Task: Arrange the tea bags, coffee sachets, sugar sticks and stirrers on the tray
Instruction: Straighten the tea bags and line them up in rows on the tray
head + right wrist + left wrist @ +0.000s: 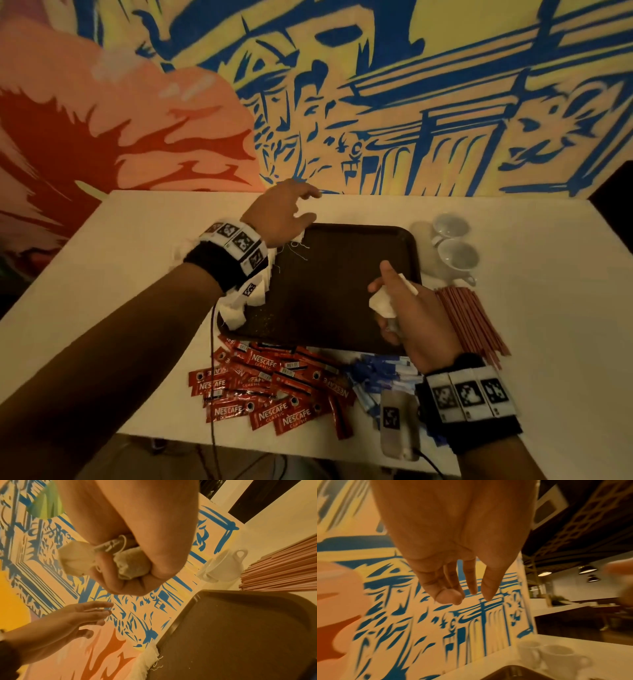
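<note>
Tea bags, white paper, crumpled [381, 303]: clenched in right hand [411, 315] directly above dark brown rectangular plastic tray [342, 274], right portion. Left hand [281, 216]: fingers spread, empty, above tray's far-left corner; 1 row of white bags [239, 308] lines its left edge.

"NESCAFE CLASSIC" in white letters on red coffee sachets [270, 387], heap on tabletop [548, 308] just in front of tray; wording repeats on several sachets, some upside down or sideways. Small barcodes on few sachets, digits too small to read. Blue-and-white sugar sticks [380, 380] beside them: print illegible. Black-and-white square marker codes on left wristband [236, 240] and right wristband [469, 394], plus one on small device [391, 418] under right wrist; no readable letters there. Wall mural: no legible words.
</note>
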`<state>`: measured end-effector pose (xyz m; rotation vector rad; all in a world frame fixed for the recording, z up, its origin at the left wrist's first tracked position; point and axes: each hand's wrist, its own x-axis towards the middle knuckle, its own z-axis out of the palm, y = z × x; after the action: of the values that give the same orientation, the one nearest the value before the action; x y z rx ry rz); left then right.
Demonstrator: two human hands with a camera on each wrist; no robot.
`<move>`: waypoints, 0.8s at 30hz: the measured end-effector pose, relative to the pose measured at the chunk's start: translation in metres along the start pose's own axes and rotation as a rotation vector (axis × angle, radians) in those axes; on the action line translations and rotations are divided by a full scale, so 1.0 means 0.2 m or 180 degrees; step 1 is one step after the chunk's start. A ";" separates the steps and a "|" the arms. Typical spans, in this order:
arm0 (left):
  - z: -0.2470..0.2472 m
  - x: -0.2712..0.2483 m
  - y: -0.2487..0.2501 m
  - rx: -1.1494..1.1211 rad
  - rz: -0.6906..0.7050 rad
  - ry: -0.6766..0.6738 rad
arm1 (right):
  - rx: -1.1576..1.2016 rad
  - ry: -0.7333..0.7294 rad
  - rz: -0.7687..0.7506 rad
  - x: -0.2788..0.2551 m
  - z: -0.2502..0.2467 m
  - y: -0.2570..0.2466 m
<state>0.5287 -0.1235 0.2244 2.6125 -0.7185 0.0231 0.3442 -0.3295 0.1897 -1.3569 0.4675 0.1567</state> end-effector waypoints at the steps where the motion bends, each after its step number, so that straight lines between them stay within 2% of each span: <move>1: -0.02 -0.10 0.07 -0.0074 0.0169 0.0026 | 0.0045 -0.0007 -0.0014 -0.04 0.00 0.00; 4: -0.07 -0.38 0.27 -0.0335 0.0520 0.0081 | 0.0120 -0.0059 -0.0079 -0.14 0.02 -0.01; 7: -0.10 -0.62 0.44 -0.0678 0.0751 -0.0067 | 0.0144 -0.0204 -0.0128 -0.24 0.04 -0.01; 10: -0.10 -0.80 0.57 -0.1009 0.1011 -0.0212 | 0.0120 -0.0350 -0.0162 -0.32 0.07 -0.02; 13: -0.07 -0.92 0.63 -0.1030 0.1132 -0.0106 | 0.0033 -0.0415 -0.0188 -0.41 0.11 -0.02; 19: -0.09 -1.01 0.64 -0.1347 0.0663 0.0302 | -0.0178 -0.0747 -0.0104 -0.50 0.13 -0.01; 24: -0.14 -1.07 0.64 -0.2267 0.0030 0.0507 | -0.0212 -0.0963 -0.0249 -0.54 0.08 -0.02</move>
<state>0.2829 -0.1079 0.2744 1.9027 -0.5506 -0.0192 0.2525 -0.2971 0.2409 -1.3860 0.1561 0.3102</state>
